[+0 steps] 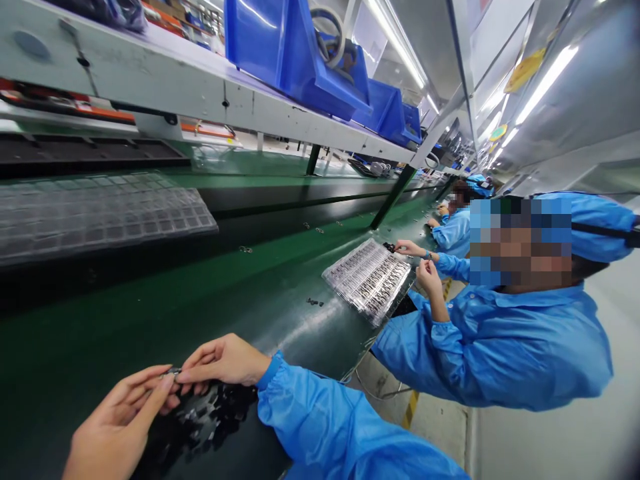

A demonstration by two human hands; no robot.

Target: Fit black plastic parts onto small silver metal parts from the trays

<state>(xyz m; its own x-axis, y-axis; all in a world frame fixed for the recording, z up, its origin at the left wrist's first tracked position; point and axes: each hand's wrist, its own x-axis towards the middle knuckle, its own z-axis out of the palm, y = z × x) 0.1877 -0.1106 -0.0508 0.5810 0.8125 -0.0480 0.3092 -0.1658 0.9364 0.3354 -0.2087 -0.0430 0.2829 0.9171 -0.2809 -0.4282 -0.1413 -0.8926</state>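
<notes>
At the lower left, my left hand point(123, 413) pinches a small dark part point(173, 371) with a shiny edge, too small to name. From the right, my right hand point(225, 361) meets it, thumb and fingertips closed at the same part. A blue sleeve point(320, 417) covers my right forearm. Under and beside my hands lies a loose pile of small black pieces point(215, 417) on the green work surface point(280, 320). My right hand partly hides the pile.
A clear compartment tray point(100, 210) lies at the left. Another tray point(373, 277), filled with small parts, sits before a co-worker in blue point(500, 347). Several small rings point(245, 249) and black pieces point(315, 302) are scattered about. Blue bins point(300, 53) stand on the shelf above.
</notes>
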